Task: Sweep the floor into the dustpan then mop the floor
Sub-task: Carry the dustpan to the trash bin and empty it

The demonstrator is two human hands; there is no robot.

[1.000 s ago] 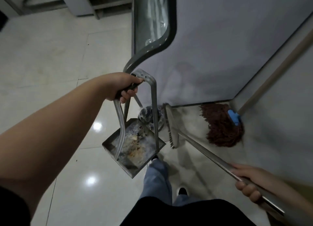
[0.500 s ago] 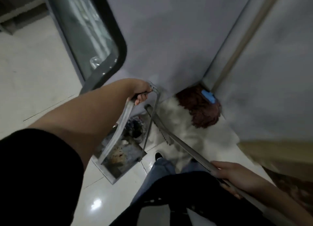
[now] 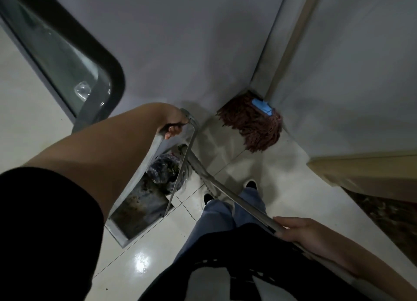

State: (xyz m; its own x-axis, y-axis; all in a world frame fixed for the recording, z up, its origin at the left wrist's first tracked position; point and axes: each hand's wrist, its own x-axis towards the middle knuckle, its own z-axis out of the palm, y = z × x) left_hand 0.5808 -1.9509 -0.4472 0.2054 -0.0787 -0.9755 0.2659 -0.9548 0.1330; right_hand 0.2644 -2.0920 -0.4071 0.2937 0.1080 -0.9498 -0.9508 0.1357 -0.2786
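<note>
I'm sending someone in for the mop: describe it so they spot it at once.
Look to the corner where the two grey walls meet. The mop stands there, its head on the pale tiled floor, its handle leaning up the corner. Its shaggy reddish-brown strands and blue clip set it apart from the metal dustpan.

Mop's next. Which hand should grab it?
Probably right. The right hand holding the broom is on the side of the mop leaning in the corner; the left hand grips the dustpan.

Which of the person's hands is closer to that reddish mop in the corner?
Left. The left hand grips the dustpan handle just beside the mop head; the right hand holds the broom handle farther away.
</note>
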